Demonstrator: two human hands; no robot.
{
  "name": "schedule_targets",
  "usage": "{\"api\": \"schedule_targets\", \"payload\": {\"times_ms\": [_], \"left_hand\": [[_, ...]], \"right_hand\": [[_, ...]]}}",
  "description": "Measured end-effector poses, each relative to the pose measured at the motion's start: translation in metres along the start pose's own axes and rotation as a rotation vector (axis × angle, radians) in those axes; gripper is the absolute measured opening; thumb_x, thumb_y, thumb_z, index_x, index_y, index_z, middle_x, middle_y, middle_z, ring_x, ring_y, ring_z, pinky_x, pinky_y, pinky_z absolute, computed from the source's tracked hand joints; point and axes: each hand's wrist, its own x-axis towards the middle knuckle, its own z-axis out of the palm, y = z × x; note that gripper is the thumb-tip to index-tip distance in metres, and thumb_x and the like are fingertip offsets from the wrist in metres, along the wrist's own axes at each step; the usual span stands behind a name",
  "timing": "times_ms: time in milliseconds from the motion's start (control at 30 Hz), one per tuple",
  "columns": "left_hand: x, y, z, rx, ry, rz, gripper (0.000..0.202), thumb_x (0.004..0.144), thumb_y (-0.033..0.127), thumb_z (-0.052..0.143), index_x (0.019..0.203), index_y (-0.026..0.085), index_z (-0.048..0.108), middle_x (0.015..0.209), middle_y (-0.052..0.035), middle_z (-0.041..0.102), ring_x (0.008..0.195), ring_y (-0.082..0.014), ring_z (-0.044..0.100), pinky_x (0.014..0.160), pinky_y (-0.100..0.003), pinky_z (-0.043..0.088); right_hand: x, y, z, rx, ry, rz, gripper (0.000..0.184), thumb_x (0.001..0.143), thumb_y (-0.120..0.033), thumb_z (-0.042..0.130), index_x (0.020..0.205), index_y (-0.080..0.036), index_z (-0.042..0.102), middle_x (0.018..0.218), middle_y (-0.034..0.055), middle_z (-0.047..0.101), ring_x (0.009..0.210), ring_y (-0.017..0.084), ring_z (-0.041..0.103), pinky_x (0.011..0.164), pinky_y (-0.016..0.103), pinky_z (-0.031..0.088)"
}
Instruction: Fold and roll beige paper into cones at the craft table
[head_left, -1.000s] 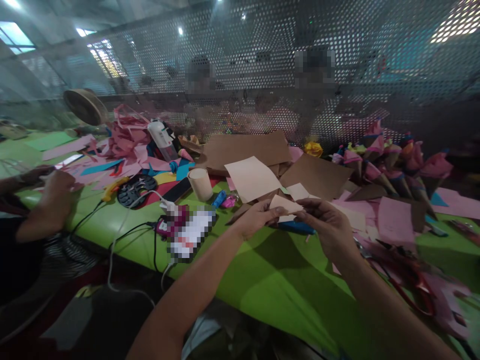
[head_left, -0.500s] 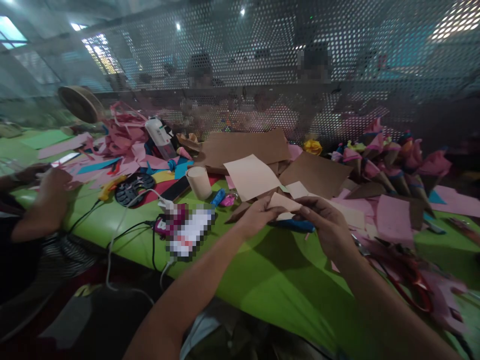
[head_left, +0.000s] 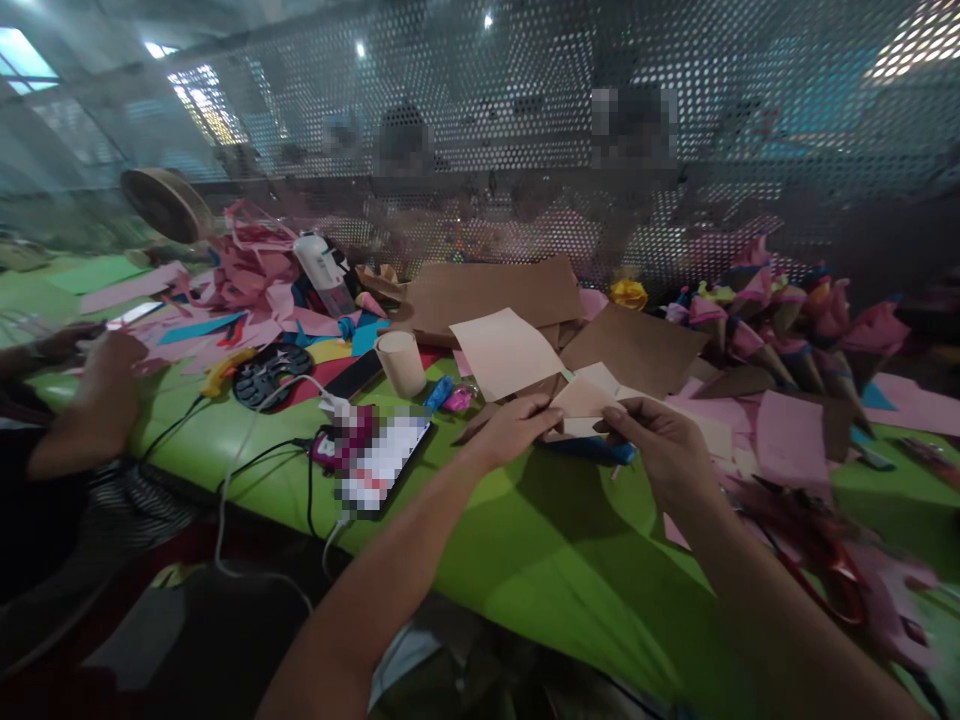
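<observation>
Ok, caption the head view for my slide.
Left hand and right hand hold a small pale paper over a green table scattered with pink sheets.

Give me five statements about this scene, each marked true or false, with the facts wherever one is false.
1. The left hand and right hand both hold a small pale paper. True.
2. The cylinder lies on its side. False: the cylinder stands upright.
3. A phone lies left of the left hand. True.
4. The left hand grips the red-handled tool. False: the red-handled tool lies right of the right hand.
5. The crumpled yellow thing is left of the cones. True.
</observation>
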Motion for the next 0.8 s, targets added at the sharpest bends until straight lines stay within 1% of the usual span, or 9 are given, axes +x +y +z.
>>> {"api": "schedule_targets", "payload": {"times_ms": [67, 167, 267, 333, 500, 600, 700, 733, 800], "left_hand": [[0.001, -0.002, -0.001, -0.044, -0.003, -0.009, 0.029, 0.089, 0.041, 0.064, 0.072, 0.017, 0.063, 0.066, 0.0005, 0.054, 0.075, -0.0157, 0.051, 0.075, -0.027, 0.04], [0.006, -0.014, -0.002, -0.081, -0.027, -0.029, 0.036, 0.086, 0.05, 0.066, 0.075, 0.016, 0.064, 0.066, 0.0014, 0.053, 0.069, -0.0134, 0.048, 0.071, -0.027, 0.037], [0.011, -0.028, -0.005, -0.031, -0.009, -0.031, 0.04, 0.088, 0.054, 0.064, 0.081, 0.015, 0.067, 0.066, 0.0015, 0.055, 0.069, -0.0129, 0.049, 0.068, -0.026, 0.035], [0.012, -0.033, -0.007, -0.005, 0.01, -0.044, 0.041, 0.088, 0.055, 0.063, 0.084, 0.015, 0.068, 0.066, 0.0008, 0.057, 0.069, -0.0131, 0.051, 0.066, -0.025, 0.035], [0.011, -0.033, -0.01, 0.014, 0.031, -0.032, 0.043, 0.09, 0.057, 0.059, 0.086, 0.015, 0.068, 0.066, -0.0005, 0.06, 0.066, -0.0131, 0.051, 0.064, -0.026, 0.035], [0.011, -0.031, -0.01, 0.039, 0.046, -0.036, 0.043, 0.089, 0.058, 0.06, 0.084, 0.016, 0.068, 0.067, -0.0009, 0.062, 0.066, -0.0134, 0.052, 0.064, -0.026, 0.035], [0.01, -0.028, -0.007, 0.035, 0.106, -0.053, 0.037, 0.088, 0.054, 0.064, 0.082, 0.017, 0.067, 0.068, -0.0002, 0.061, 0.068, -0.0137, 0.052, 0.064, -0.026, 0.036], [0.01, -0.027, -0.005, 0.006, 0.103, -0.057, 0.035, 0.089, 0.05, 0.064, 0.081, 0.017, 0.066, 0.068, 0.0002, 0.061, 0.068, -0.0133, 0.052, 0.065, -0.026, 0.036], [0.009, -0.025, -0.003, -0.074, 0.054, -0.061, 0.027, 0.093, 0.04, 0.06, 0.081, 0.016, 0.065, 0.069, 0.0009, 0.059, 0.068, -0.0121, 0.053, 0.066, -0.025, 0.038]], "right_hand": [[0.001, -0.001, 0.0, -0.003, 0.007, 0.02, 0.058, 0.052, -0.071, 0.087, 0.069, -0.019, 0.068, 0.062, 0.0049, 0.07, 0.052, 0.014, 0.057, 0.043, 0.024, 0.042], [0.001, 0.0, -0.001, -0.006, 0.006, 0.035, 0.059, 0.051, -0.072, 0.086, 0.07, -0.019, 0.068, 0.063, 0.0055, 0.07, 0.052, 0.014, 0.057, 0.041, 0.024, 0.041], [0.002, 0.0, -0.003, -0.04, -0.013, 0.004, 0.059, 0.055, -0.074, 0.084, 0.072, -0.019, 0.069, 0.066, 0.0063, 0.072, 0.054, 0.014, 0.059, 0.044, 0.024, 0.043], [0.003, 0.0, -0.004, -0.049, -0.014, -0.014, 0.058, 0.056, -0.073, 0.083, 0.072, -0.019, 0.069, 0.067, 0.0065, 0.073, 0.054, 0.014, 0.059, 0.047, 0.025, 0.044], [0.004, -0.001, -0.005, -0.019, -0.004, 0.007, 0.057, 0.054, -0.072, 0.086, 0.071, -0.02, 0.071, 0.067, 0.006, 0.073, 0.053, 0.013, 0.058, 0.049, 0.026, 0.045], [0.004, -0.004, -0.003, -0.051, -0.003, -0.009, 0.056, 0.055, -0.073, 0.084, 0.071, -0.021, 0.072, 0.067, 0.0061, 0.074, 0.053, 0.014, 0.058, 0.048, 0.026, 0.044], [0.001, -0.006, -0.003, -0.086, 0.032, -0.013, 0.056, 0.053, -0.074, 0.084, 0.066, -0.021, 0.07, 0.065, 0.0065, 0.073, 0.053, 0.015, 0.059, 0.047, 0.027, 0.044], [0.0, -0.006, -0.004, -0.097, 0.062, -0.008, 0.056, 0.051, -0.073, 0.085, 0.065, -0.021, 0.07, 0.064, 0.0071, 0.073, 0.054, 0.016, 0.059, 0.047, 0.027, 0.044], [0.0, -0.001, -0.009, -0.146, 0.145, -0.004, 0.051, 0.055, -0.069, 0.086, 0.068, -0.02, 0.073, 0.067, 0.0096, 0.074, 0.056, 0.018, 0.062, 0.046, 0.028, 0.043]]}}
